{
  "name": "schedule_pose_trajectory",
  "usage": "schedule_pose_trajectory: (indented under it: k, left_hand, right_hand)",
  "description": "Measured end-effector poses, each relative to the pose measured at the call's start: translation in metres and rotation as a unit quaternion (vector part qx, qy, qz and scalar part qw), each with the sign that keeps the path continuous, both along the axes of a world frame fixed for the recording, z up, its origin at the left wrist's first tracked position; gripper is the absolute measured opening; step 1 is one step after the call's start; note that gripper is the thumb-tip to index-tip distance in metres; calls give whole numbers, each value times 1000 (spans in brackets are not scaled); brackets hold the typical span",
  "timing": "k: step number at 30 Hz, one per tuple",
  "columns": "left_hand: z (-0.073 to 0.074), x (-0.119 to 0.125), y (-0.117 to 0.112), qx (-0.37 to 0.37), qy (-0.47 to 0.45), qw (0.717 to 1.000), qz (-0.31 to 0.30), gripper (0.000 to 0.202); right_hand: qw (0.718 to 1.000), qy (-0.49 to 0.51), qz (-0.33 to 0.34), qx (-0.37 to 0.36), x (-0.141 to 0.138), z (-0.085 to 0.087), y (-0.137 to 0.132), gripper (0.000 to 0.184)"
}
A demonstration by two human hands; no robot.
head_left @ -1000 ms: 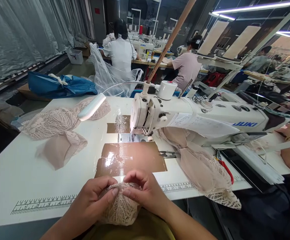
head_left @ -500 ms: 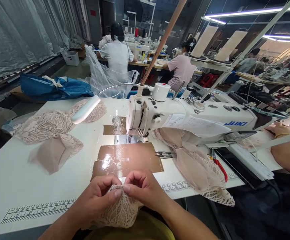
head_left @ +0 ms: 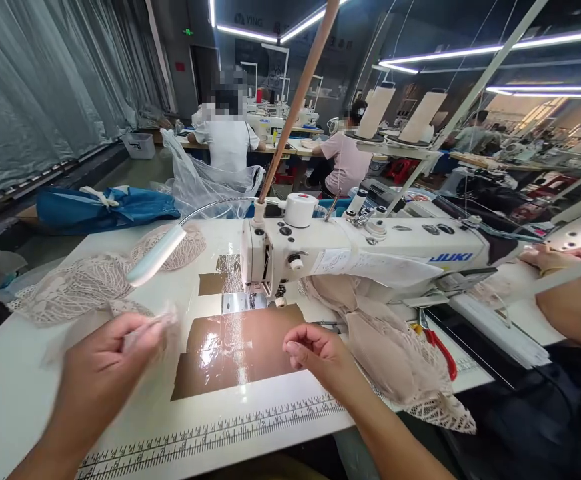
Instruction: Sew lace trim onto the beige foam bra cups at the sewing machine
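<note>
Fabric (head_left: 170, 321), pale beige, thin and blurred, pinched between thumb and fingers of the left hand (head_left: 101, 370), just left of a flat, glossy brown rectangular sheet (head_left: 243, 350). At the right hand (head_left: 323, 350), near that sheet's right edge, narrow curl of thumb and fingers, cannot tell whether holding anything; just right of that grip, long beige lace-and-mesh garment piece (head_left: 387, 343), and beyond both grips, white metal sewing machine (head_left: 385, 241) with blue lettering.
</note>
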State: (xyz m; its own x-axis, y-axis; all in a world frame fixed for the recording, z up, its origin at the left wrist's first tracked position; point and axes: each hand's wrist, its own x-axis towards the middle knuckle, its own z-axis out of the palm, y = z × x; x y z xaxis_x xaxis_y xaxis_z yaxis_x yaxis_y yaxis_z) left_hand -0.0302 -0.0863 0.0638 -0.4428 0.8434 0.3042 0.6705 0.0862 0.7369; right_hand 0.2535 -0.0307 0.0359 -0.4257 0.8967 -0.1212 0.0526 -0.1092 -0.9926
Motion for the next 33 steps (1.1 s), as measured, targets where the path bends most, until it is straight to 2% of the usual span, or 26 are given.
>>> schedule_pose_trajectory:
  k: [2,4,7,9,12,14,16,18,19,22,25,27,33]
  left_hand:
    - [-12,13,22,0,157,982,-105,29]
    - [-30,39,45,-32,322,930,-177,29]
    - [-54,80,62,-57,356,903,-234,29]
    - [-61,94,60,-66,358,894,-262,32]
    - [-53,90,50,-84,351,884,-297,33]
    - [-41,77,46,-124,292,888,-333,36]
    - [-31,63,46,-161,189,892,-379,37]
    - [-29,54,50,-156,110,890,-415,33]
    - [-31,51,53,-138,101,889,-424,31]
    - [-47,49,61,-84,159,891,-416,33]
    - [-65,49,69,-49,225,885,-405,37]
    - [-72,47,75,-30,248,880,-404,38]
    - [-69,43,93,-3,259,877,-406,36]
  right_hand:
    - [997,-48,13,51,-2,2,5,16]
    - [987,-115,38,109,-10,6,12,13]
    - [952,-223,82,194,-25,11,27,16]
    - [921,-280,109,248,-34,10,35,22]
    - [865,-359,151,317,-40,0,40,26]
    - [822,-409,174,355,-41,-10,38,21]
    - [779,-448,188,396,-41,-17,35,15]
    - [743,-476,190,429,-43,-22,32,13]
    - [731,-488,186,439,-44,-23,31,14]
    - [717,-517,158,440,-49,-27,32,19]
    - [723,-525,131,431,-54,-30,34,24]
    - [726,-530,124,420,-56,-30,37,28]
    - [736,-548,115,380,-61,-22,44,31]
